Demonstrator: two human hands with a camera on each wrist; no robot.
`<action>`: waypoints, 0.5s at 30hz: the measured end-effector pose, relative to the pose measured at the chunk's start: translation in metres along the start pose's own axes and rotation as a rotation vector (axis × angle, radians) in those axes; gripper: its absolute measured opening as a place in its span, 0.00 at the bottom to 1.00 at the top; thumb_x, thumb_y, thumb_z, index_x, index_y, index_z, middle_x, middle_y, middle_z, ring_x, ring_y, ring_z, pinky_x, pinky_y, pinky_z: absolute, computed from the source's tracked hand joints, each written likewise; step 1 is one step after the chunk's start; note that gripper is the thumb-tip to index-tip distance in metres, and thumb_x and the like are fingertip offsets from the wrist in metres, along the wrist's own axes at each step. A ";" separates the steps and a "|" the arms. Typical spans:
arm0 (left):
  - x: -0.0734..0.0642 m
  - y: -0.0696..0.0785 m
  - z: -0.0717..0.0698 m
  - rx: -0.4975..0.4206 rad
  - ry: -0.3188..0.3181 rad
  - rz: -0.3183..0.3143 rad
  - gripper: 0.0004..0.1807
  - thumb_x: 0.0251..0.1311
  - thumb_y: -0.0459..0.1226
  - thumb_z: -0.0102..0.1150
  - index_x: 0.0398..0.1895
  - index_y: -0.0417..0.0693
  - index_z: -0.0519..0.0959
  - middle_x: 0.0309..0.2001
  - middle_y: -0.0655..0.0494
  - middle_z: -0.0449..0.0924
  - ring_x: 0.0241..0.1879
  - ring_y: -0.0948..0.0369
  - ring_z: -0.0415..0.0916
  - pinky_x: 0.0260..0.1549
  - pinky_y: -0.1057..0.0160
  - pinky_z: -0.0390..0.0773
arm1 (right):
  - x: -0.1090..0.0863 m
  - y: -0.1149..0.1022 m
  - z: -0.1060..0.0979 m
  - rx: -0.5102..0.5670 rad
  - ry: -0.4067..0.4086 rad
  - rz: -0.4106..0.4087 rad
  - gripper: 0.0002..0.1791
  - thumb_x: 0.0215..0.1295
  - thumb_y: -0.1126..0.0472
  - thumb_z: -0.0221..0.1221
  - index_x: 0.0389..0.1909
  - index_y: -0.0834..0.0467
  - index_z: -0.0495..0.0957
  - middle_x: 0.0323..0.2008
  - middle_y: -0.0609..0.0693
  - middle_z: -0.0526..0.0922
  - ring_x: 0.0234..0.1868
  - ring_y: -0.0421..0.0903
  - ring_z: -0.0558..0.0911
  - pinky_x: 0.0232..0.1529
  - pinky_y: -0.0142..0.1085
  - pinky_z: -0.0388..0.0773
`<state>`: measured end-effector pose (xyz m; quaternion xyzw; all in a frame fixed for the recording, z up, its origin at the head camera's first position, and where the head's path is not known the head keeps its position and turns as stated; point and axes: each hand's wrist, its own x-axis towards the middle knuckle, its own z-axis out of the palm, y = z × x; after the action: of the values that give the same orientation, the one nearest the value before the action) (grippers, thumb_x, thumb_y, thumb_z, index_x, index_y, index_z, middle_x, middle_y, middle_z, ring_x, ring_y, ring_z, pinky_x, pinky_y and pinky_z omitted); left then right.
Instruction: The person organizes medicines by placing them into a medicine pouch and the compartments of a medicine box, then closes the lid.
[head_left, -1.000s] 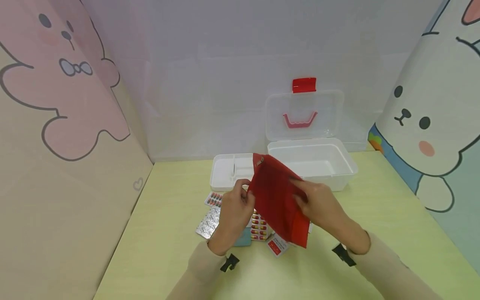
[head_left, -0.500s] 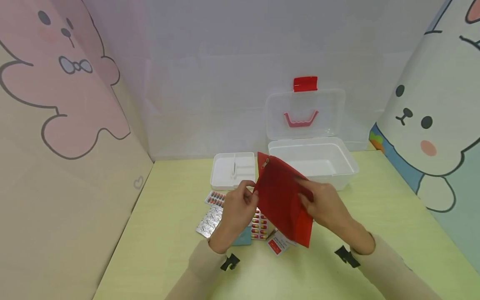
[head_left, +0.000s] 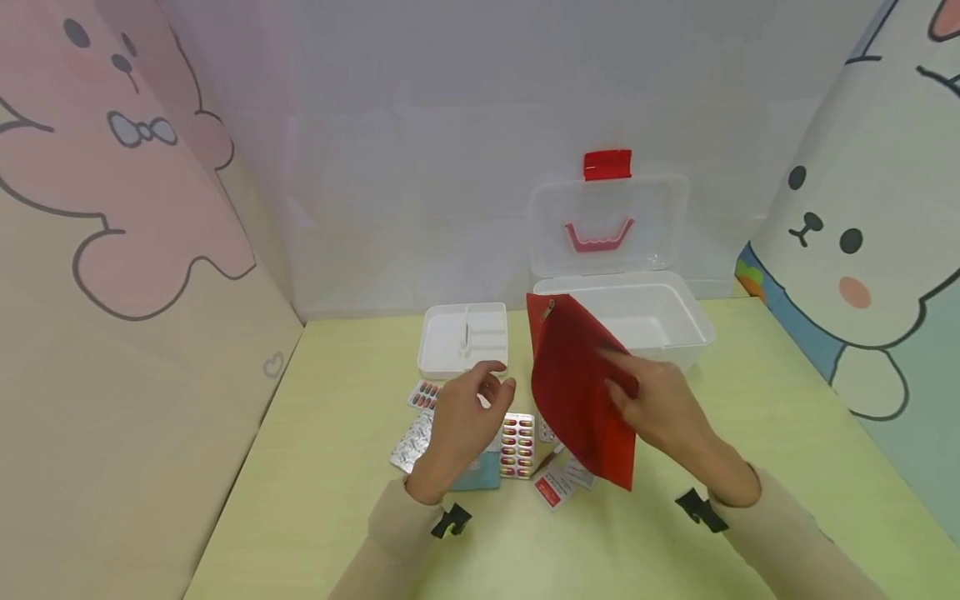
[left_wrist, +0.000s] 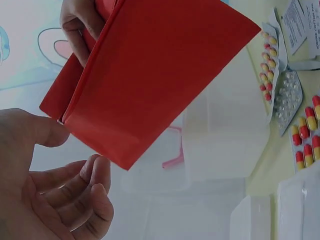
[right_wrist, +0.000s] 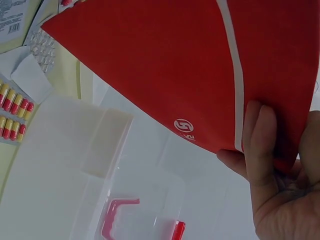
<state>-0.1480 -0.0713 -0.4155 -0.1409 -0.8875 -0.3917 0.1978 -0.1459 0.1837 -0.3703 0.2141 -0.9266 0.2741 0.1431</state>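
My right hand holds up a flat red zippered pouch, pinching it at its right edge. A small metal zipper pull sits near the pouch's upper left corner. White piping and a small white logo show on the pouch's far face in the right wrist view. My left hand hovers left of the pouch with loosely bent fingers and holds nothing. In the left wrist view its thumb is right by the pouch's corner. Below lie a blister pack of red-and-yellow capsules and a teal packet.
A white box with its clear lid raised stands at the back right. Left of it is a white compartment tray. A silver blister pack, another capsule pack and red-and-white sachets lie around the hands.
My left hand has let go of the pouch's left edge, leaving a gap between them. The right hand has moved the pouch slightly right and up.
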 end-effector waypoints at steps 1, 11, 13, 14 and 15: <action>0.000 -0.003 -0.003 0.013 0.005 -0.011 0.13 0.63 0.43 0.59 0.47 0.48 0.82 0.26 0.62 0.82 0.24 0.67 0.76 0.23 0.72 0.72 | 0.000 0.000 -0.001 -0.002 0.002 -0.002 0.23 0.59 0.70 0.64 0.58 0.63 0.78 0.42 0.62 0.86 0.29 0.48 0.81 0.28 0.40 0.84; -0.011 -0.033 -0.026 0.172 -0.089 -0.114 0.24 0.60 0.46 0.64 0.58 0.48 0.77 0.53 0.52 0.83 0.43 0.54 0.84 0.37 0.54 0.81 | -0.005 0.004 -0.006 -0.004 -0.004 0.019 0.23 0.59 0.70 0.63 0.58 0.63 0.77 0.42 0.61 0.86 0.30 0.49 0.83 0.29 0.42 0.84; -0.014 -0.038 -0.028 0.190 -0.114 -0.128 0.26 0.60 0.47 0.64 0.60 0.48 0.76 0.56 0.51 0.81 0.43 0.54 0.83 0.37 0.54 0.81 | -0.005 0.005 -0.007 -0.006 -0.005 0.028 0.24 0.59 0.70 0.63 0.58 0.63 0.77 0.42 0.62 0.86 0.31 0.51 0.84 0.29 0.43 0.85; -0.016 -0.041 -0.028 0.200 -0.123 -0.133 0.26 0.60 0.47 0.64 0.60 0.49 0.76 0.56 0.51 0.81 0.43 0.54 0.83 0.37 0.54 0.81 | -0.006 0.005 -0.007 -0.007 -0.004 0.032 0.24 0.59 0.70 0.63 0.58 0.63 0.77 0.42 0.62 0.86 0.31 0.51 0.84 0.30 0.44 0.85; -0.018 -0.043 -0.028 0.210 -0.131 -0.142 0.27 0.60 0.48 0.65 0.61 0.49 0.76 0.56 0.51 0.81 0.43 0.55 0.82 0.37 0.54 0.81 | -0.006 0.006 -0.008 -0.009 -0.001 0.034 0.24 0.59 0.70 0.64 0.58 0.63 0.77 0.43 0.62 0.86 0.32 0.52 0.84 0.30 0.44 0.85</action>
<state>-0.1423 -0.1223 -0.4337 -0.0817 -0.9423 -0.2995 0.1250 -0.1418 0.1946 -0.3688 0.1981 -0.9313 0.2723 0.1388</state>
